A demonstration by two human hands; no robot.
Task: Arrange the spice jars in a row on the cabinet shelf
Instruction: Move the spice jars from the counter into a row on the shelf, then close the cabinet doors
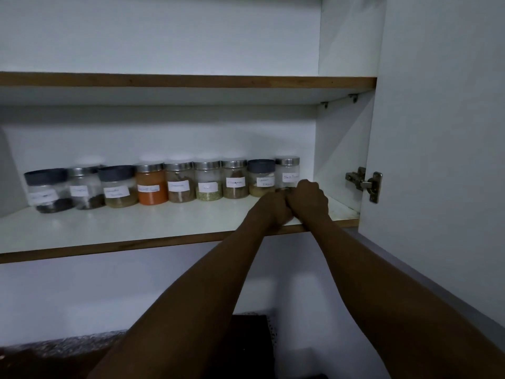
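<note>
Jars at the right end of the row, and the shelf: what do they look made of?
Rightmost jar: clear body, glass or plastic; shiny silver lid, likely metal. Neighbouring jar: matte dark grey lid, probably plastic. Shelf: glossy white laminate over board, brown edge showing.

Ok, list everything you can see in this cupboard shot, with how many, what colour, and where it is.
Spice jars: nine, clear with white labels, six silver lids and three dark grey, in a row at the back of the lower shelf.
Lower shelf: one, white with a brown front edge, under the jars.
Upper shelf: one, white with a brown edge, above the jars.
Cabinet door: one, white, open at the right.
Hinge: one, metal, at the door's inner edge.
Left hand: one, at the row's right end.
Right hand: one, curled, touching the left, at the foot of the rightmost jar.
</note>
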